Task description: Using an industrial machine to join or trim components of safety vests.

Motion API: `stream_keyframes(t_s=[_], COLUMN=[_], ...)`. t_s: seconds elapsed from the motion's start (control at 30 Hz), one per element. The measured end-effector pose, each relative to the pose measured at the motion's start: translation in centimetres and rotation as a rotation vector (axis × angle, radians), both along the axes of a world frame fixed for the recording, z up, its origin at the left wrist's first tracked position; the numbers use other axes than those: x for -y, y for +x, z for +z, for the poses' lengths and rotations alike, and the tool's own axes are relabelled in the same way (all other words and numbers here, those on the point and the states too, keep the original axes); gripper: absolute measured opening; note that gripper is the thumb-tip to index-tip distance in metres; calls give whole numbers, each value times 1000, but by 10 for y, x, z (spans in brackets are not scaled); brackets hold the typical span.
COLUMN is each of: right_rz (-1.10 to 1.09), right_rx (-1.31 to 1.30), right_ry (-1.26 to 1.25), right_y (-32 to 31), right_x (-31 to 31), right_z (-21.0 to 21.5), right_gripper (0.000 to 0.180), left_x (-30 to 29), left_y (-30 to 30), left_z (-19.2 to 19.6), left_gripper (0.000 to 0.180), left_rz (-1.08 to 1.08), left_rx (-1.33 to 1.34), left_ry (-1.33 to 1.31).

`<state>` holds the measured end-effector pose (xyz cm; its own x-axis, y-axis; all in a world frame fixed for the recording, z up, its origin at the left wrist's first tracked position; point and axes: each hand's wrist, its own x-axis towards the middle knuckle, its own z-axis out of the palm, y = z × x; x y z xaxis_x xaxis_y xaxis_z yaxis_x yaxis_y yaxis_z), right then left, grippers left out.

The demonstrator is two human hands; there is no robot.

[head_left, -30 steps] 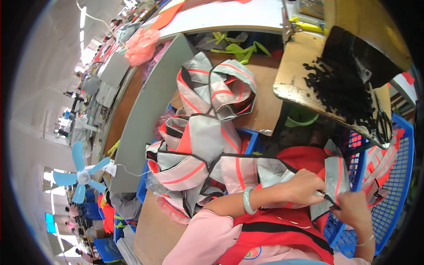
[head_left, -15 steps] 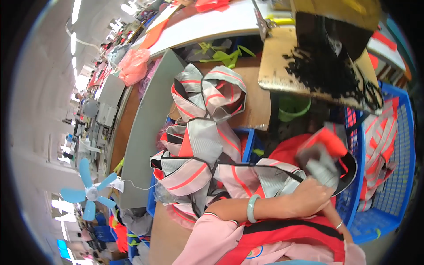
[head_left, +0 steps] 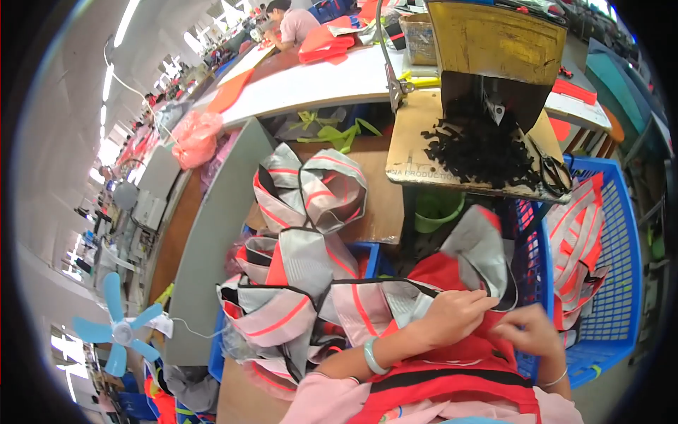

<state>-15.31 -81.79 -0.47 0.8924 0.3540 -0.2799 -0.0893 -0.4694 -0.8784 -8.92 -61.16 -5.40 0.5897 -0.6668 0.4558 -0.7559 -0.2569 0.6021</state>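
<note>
Grey fabric pieces (head_left: 279, 318) with orange-red stripes and black-bound edges hang linked in a chain, piled in loops left of and before me. My left hand (head_left: 462, 312), with a pale green bangle on its wrist, is closed in a pinch on the black-edged end of the chain. Beyond its fingers a grey fabric flap (head_left: 474, 247) stands up with a red corner. Close by on the right, my right hand (head_left: 530, 331) has loosely bent fingers, parted from the thumb, and nothing shows in them. It is slightly blurred. Red cloth (head_left: 452, 353) covers my lap.
A wooden stand (head_left: 417, 134) ahead bears black scraps (head_left: 480, 152), scissors (head_left: 554, 173) and a yellow-topped machine (head_left: 494, 39). Below is a green bucket (head_left: 438, 210). At right stands a blue basket (head_left: 625, 311) of striped pieces. A grey panel (head_left: 212, 261) and blue fan (head_left: 121, 332) are left.
My hands, crossed and close together before, are now apart, the right hand plainly visible. The blurred grey and red flap has swung up and left. The whole view has shifted slightly.
</note>
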Motion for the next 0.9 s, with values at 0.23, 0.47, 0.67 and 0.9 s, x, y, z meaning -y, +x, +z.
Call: stream_keyframes(t_s=[0.23,0.47,0.67,0.9], right_rz=[520,532,147,-55], right_rx=[489,695,819,784], right_ry=[63,-242,-316,-174], right_y=[93,66,42,64], right_x=[-18,-5,-16,26], right_z=[8,37,6,59], right_gripper=[26,12,14,11], left_x=[-4,-37,-53,-17], left_y=[-16,9,19,59], left_z=[30,53,5,78], left_gripper=[37,27,30,21], left_rz=[-256,-15,144,-36], left_rx=[-27,-348,68,-500], left_ry=[-65,-60,-69,-165])
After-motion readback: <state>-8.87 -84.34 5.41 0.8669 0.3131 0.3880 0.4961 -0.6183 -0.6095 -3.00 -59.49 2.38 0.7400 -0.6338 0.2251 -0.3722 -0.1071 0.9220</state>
